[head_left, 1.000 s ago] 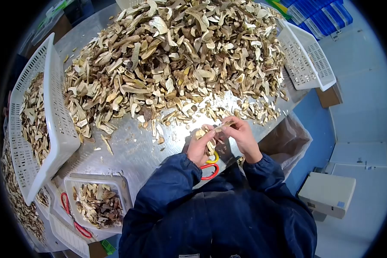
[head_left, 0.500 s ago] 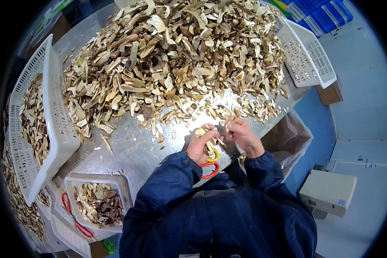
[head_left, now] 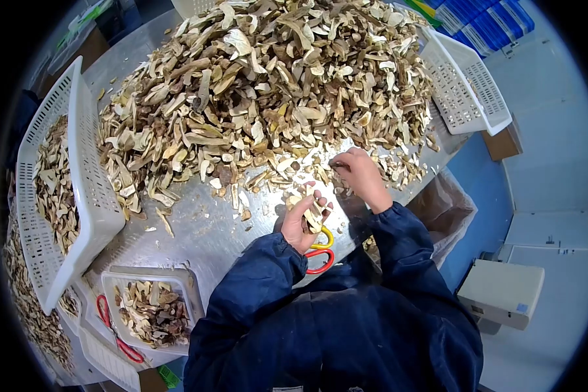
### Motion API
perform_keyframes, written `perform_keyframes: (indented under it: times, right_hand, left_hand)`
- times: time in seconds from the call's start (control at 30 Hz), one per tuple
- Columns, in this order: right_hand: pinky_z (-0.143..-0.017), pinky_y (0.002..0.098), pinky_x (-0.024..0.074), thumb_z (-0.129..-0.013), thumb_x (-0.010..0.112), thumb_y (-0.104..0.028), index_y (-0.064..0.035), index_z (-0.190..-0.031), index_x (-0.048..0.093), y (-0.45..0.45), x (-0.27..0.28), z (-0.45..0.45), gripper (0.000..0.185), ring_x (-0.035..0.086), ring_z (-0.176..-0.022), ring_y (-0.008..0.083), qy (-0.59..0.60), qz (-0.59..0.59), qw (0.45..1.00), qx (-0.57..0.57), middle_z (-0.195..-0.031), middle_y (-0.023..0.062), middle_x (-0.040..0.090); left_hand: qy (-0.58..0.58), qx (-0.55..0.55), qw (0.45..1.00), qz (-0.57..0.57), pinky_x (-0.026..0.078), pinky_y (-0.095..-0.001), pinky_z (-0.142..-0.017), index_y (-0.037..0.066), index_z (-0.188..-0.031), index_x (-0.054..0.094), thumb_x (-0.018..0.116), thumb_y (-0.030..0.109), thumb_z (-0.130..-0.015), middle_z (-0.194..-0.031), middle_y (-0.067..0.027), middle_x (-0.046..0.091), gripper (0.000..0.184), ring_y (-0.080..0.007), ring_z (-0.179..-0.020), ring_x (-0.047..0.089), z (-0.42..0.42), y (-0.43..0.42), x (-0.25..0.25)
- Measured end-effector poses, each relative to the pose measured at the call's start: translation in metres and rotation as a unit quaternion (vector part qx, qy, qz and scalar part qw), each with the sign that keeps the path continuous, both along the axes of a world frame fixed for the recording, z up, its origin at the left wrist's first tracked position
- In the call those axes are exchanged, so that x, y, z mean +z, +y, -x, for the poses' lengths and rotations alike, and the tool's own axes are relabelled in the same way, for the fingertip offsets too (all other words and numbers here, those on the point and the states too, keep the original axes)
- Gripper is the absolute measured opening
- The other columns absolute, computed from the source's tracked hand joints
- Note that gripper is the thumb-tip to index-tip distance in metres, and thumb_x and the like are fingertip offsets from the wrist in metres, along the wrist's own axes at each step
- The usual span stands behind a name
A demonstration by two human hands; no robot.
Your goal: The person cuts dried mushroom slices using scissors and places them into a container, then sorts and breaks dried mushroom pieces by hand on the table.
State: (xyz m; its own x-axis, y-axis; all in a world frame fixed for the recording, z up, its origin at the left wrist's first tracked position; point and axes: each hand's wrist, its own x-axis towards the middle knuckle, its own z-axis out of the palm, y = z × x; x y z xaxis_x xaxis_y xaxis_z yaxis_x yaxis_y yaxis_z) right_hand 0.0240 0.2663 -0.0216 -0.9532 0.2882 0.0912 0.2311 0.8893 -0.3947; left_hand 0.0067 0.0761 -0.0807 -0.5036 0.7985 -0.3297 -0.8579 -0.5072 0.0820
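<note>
Head view: a small bundle of dried mushroom slices [head_left: 315,214] lies in your left hand [head_left: 298,225], thumb and fingers curled loosely about it, pale ends showing past the fingertips. Your right hand [head_left: 360,176] is beyond those fingers and to their right, at the near edge of the big pile [head_left: 268,85]; its thumb and forefinger are drawn close together, and you cannot tell from here whether they have hold of a slice. Just on your side of the left fingers show the red and yellow handle loops of a pair of scissors [head_left: 320,249], the rest hidden. Beyond both sets of fingers, the pile spreads over the metal table [head_left: 176,238]. Well to the left of your left fingers stands a white basket [head_left: 97,189] with more slices in it. Nearer to you on that side are a tub [head_left: 106,287] of slices and, beside it, red-handled scissors [head_left: 115,336]. To the right of your right fingers, a translucent bag [head_left: 452,219] hangs open past the table edge; farther beyond is another white basket [head_left: 457,85].
</note>
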Motion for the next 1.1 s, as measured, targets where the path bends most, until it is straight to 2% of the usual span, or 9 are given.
perform_keyframes:
  times: [0.1, 0.2, 0.23, 0.33, 0.47, 0.6, 0.8, 0.93, 1.1]
  right_hand:
    - [-0.068, 0.0382, 0.0472, -0.074, 0.061, -0.009, -0.0029, -0.086, 0.067, -0.002, -0.006, 0.002, 0.014, 0.059, -0.078, 0.0311, 0.015, -0.047, 0.999, 0.017, -0.078, 0.0132, 0.061]
    - [-0.063, 0.0325, 0.0479, -0.076, 0.063, -0.009, -0.0009, -0.087, 0.066, 0.004, 0.007, -0.001, 0.014, 0.062, -0.070, 0.0257, 0.026, 0.132, 0.987, -0.093, -0.078, 0.0122, 0.064]
    - [-0.059, 0.0276, 0.0470, -0.077, 0.065, -0.011, 0.0011, -0.088, 0.066, 0.005, 0.012, -0.006, 0.017, 0.063, -0.064, 0.0190, 0.023, 0.245, 0.966, -0.083, -0.077, 0.0110, 0.066]
    - [-0.059, 0.0254, 0.0461, -0.078, 0.066, -0.014, 0.0013, -0.090, 0.066, 0.001, 0.033, -0.012, 0.020, 0.061, -0.063, 0.0143, -0.014, 0.317, 0.948, -0.019, -0.078, 0.0094, 0.067]
    - [-0.066, 0.0359, 0.0477, -0.074, 0.067, -0.014, -0.0012, -0.079, 0.064, 0.010, 0.011, -0.015, 0.014, 0.059, -0.074, 0.0273, -0.019, -0.056, 0.998, -0.023, -0.075, 0.0110, 0.060]
    - [-0.068, 0.0385, 0.0463, -0.073, 0.067, -0.014, -0.0039, -0.075, 0.063, 0.005, -0.003, -0.016, 0.012, 0.056, -0.076, 0.0298, 0.008, -0.109, 0.994, -0.007, -0.073, 0.0117, 0.057]
    - [-0.064, 0.0353, 0.0432, -0.074, 0.066, -0.014, -0.0012, -0.078, 0.062, -0.018, 0.045, -0.019, 0.014, 0.054, -0.069, 0.0254, -0.015, 0.278, 0.960, -0.018, -0.072, 0.0102, 0.056]
    - [-0.065, 0.0379, 0.0442, -0.074, 0.065, -0.014, -0.0021, -0.080, 0.063, -0.004, 0.012, -0.018, 0.014, 0.055, -0.074, 0.0292, -0.020, -0.020, 1.000, -0.007, -0.072, 0.0124, 0.056]
    - [-0.064, 0.0377, 0.0450, -0.072, 0.065, -0.012, -0.0019, -0.077, 0.063, -0.008, 0.004, -0.023, 0.012, 0.056, -0.072, 0.0295, -0.012, -0.011, 1.000, -0.011, -0.071, 0.0123, 0.056]
  left_hand:
    - [0.001, 0.000, 0.999, -0.032, 0.042, -0.0398, -0.097, 0.012, -0.121, 0.045, 0.051, 0.015, -0.090, -0.106, -0.0036, 0.058, 0.031, -0.0191, -0.096, 0.056, 0.001, 0.000, -0.008]
    - [-0.025, 0.011, 1.000, -0.005, 0.041, -0.0405, -0.099, 0.012, -0.118, 0.047, 0.050, 0.016, -0.091, -0.118, -0.0057, 0.056, 0.027, -0.0204, -0.105, 0.054, 0.002, 0.001, 0.008]
    - [-0.038, 0.016, 0.999, 0.015, 0.040, -0.0409, -0.099, 0.012, -0.117, 0.048, 0.050, 0.017, -0.091, -0.122, -0.0064, 0.055, 0.026, -0.0210, -0.109, 0.053, 0.003, 0.001, 0.016]
    - [-0.034, 0.027, 0.999, -0.015, 0.038, -0.0422, -0.102, 0.012, -0.112, 0.052, 0.049, 0.017, -0.091, -0.130, -0.0091, 0.050, 0.021, -0.0230, -0.119, 0.048, 0.004, 0.003, 0.013]
    - [-0.067, 0.035, 0.997, -0.015, 0.038, -0.0451, -0.103, 0.011, -0.107, 0.055, 0.051, 0.014, -0.090, -0.122, -0.0093, 0.054, 0.018, -0.0232, -0.113, 0.051, 0.004, 0.003, 0.009]
    - [-0.088, 0.027, 0.995, -0.038, 0.038, -0.0463, -0.102, 0.010, -0.107, 0.055, 0.051, 0.013, -0.090, -0.111, -0.0083, 0.059, 0.018, -0.0238, -0.108, 0.054, 0.002, 0.003, -0.008]
    - [-0.065, 0.023, 0.998, -0.012, 0.038, -0.0474, -0.102, 0.011, -0.108, 0.054, 0.047, 0.014, -0.092, -0.119, -0.0073, 0.057, 0.018, -0.0258, -0.117, 0.050, 0.005, 0.002, 0.015]
    - [-0.063, 0.013, 0.998, -0.021, 0.038, -0.0485, -0.102, 0.013, -0.110, 0.054, 0.046, 0.016, -0.093, -0.121, -0.0066, 0.057, 0.019, -0.0252, -0.119, 0.049, 0.006, 0.001, 0.006]
    - [-0.066, 0.013, 0.998, -0.019, 0.038, -0.0481, -0.101, 0.014, -0.110, 0.055, 0.046, 0.016, -0.093, -0.122, -0.0066, 0.056, 0.019, -0.0245, -0.118, 0.050, 0.004, 0.001, 0.001]
